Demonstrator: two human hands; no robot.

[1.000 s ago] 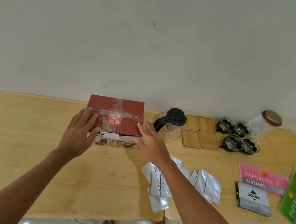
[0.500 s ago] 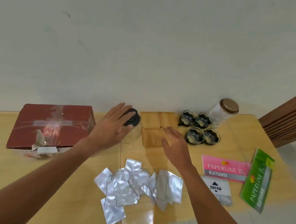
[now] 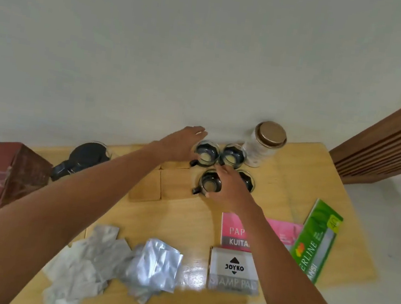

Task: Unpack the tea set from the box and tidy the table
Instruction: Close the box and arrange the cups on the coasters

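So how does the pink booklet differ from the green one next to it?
The pink booklet lies squarely to the table's front edge, while the green booklet lies slanted toward the table's right edge. The right forearm covers part of the pink booklet's title; the green booklet is uncovered. Both lie flat on the wooden table, and both carry white lettering.
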